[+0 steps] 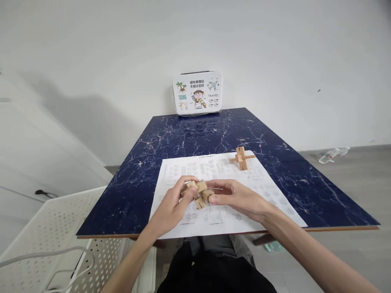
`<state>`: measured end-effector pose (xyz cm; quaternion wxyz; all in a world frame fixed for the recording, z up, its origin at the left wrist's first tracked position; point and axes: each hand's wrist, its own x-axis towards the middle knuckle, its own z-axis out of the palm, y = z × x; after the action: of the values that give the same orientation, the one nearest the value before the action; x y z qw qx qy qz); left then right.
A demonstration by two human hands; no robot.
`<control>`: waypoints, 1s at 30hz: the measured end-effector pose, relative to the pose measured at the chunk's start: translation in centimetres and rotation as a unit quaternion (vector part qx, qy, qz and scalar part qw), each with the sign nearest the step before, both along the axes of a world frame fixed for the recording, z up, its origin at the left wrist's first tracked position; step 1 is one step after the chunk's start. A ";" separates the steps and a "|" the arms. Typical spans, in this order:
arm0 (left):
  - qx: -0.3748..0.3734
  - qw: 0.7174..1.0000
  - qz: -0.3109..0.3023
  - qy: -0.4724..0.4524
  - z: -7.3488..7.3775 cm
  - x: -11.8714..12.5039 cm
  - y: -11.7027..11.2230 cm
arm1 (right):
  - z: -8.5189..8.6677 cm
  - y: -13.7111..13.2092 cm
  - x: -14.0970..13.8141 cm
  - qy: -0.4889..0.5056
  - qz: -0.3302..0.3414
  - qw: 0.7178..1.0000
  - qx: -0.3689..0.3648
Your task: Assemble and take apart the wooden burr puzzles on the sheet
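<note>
Between my two hands is a wooden burr puzzle (200, 187), a cluster of light wooden blocks held just above a printed sheet. My left hand (177, 203) is closed on its left side, thumb on top. From the right, my right hand (235, 197) pinches a block of the same cluster between thumb and fingers. Dark marks show on some block faces. Whether every block is joined to the others I cannot tell. Farther back on the right, a second group of interlocked wooden pieces (242, 158) forms a cross on the sheet, touched by neither hand.
The white instruction sheet (174, 169) with grey diagrams lies on a dark blue marbled table (134, 179). At the far edge a white cartoon-printed case (198, 93) leans by the wall. Left of the table stands a white perforated basket (76, 215) with a cable. A clear plastic item (332, 154) lies on the floor.
</note>
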<state>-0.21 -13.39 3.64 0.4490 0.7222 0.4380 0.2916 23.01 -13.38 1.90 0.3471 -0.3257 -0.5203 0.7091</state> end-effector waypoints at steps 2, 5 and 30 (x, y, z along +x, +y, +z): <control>0.014 1.000 0.002 0.018 0.0 0.0 -0.1 | 0.0 -0.1 -0.1 -0.008 -0.007 1.000 0.000; 0.035 0.999 0.007 0.037 0.0 -0.2 -0.1 | 0.1 -0.2 -0.4 -0.016 -0.010 1.000 0.000; 0.089 0.994 0.021 0.068 -0.6 0.2 -0.4 | -0.3 -0.8 -2.2 0.038 -0.035 0.998 -0.025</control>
<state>-0.06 -13.78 3.08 0.3463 0.7679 0.4548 0.2889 20.83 -14.21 1.63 0.3830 -0.3251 -0.4775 0.7208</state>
